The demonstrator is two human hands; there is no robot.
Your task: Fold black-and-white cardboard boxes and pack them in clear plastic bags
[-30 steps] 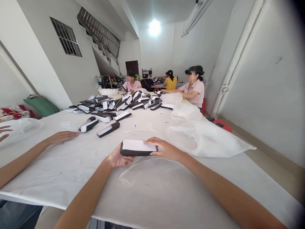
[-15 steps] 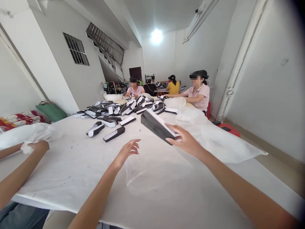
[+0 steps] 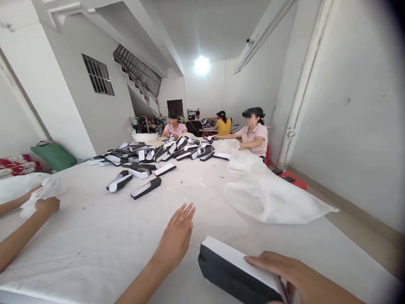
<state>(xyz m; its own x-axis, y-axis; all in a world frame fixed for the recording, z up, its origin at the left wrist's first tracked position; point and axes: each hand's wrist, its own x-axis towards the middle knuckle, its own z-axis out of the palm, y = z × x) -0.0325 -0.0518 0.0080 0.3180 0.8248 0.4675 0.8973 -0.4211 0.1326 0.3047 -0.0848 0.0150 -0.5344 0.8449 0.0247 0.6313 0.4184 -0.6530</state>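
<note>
My right hand [image 3: 286,270] grips a long, box-shaped black-and-white piece [image 3: 236,270] near the front of the table. Its white face is turned up and its black side faces me; the hand hides its right end. My left hand [image 3: 175,236] is held palm down over the white table cover, fingers stretched out, holding nothing. It is to the left of the piece and apart from it. Farther off lies a heap of similar black-and-white pieces [image 3: 158,152]. One stray piece [image 3: 146,188] lies on the near side of the heap.
At the left, another person's hand [image 3: 47,205] holds a white plastic bag [image 3: 42,191]. A translucent white bag [image 3: 278,196] spreads along the right side of the table [image 3: 104,236]. Co-workers sit at the far side, and a red stool [image 3: 295,181] stands at the right.
My right hand has brought the black-and-white piece down and toward me from above the table. My left hand has turned palm down, its fingers straightened. The view has shifted a little.
</note>
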